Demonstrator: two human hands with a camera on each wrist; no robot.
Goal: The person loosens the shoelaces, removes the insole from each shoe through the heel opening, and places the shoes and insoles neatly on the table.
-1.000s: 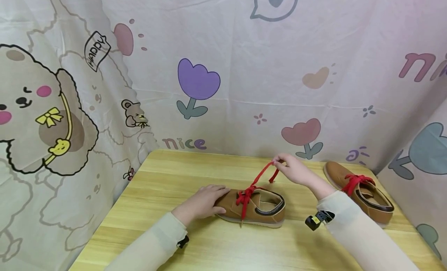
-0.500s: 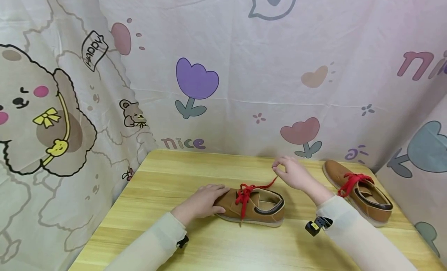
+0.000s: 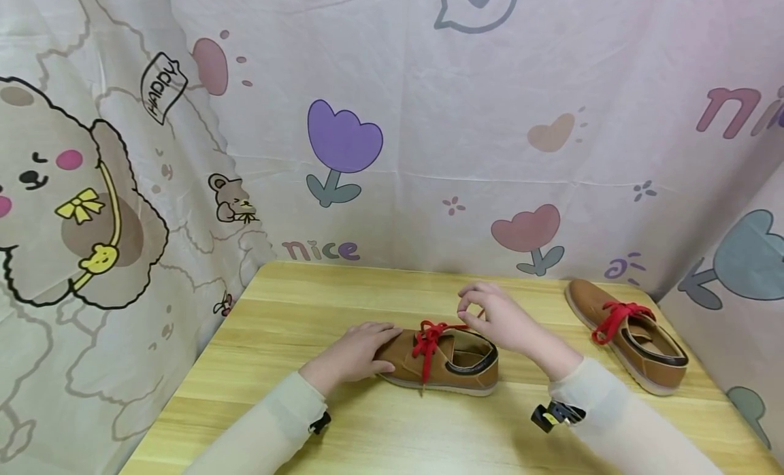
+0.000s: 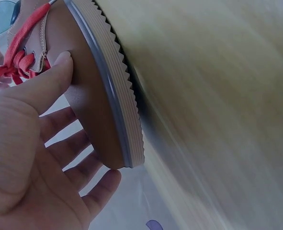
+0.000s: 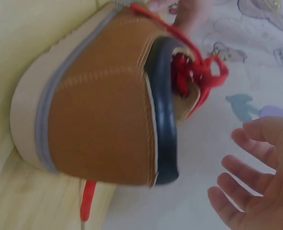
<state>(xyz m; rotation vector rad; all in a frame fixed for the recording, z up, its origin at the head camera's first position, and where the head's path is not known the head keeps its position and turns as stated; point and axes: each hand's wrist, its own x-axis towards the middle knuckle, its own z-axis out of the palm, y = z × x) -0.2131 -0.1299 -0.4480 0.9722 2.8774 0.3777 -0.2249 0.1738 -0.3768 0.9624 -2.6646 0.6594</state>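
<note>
A brown shoe (image 3: 404, 352) with red laces (image 3: 431, 335) stands on the table, its toe to the left. My left hand (image 3: 352, 356) holds the toe, and the left wrist view shows the thumb on one side of the brown leather (image 4: 86, 96) and the fingers around the other. Above the shoe's opening hovers my right hand (image 3: 499, 318), fingers loosely bent and apart. In the right wrist view that hand (image 5: 261, 177) holds nothing, beside the heel (image 5: 103, 124). One lace end (image 5: 87, 201) hangs past the shoe's far side.
A second brown shoe (image 3: 658, 373) with a tied red bow stands at the table's right side. The wooden table (image 3: 331, 295) meets a patterned cloth (image 3: 404, 121) along its back edge; more cloth hangs at both sides.
My right hand has let go of the red lace, which fell behind the shoe, and has moved down and left over the shoe's opening. The left hand has stayed on the toe.
</note>
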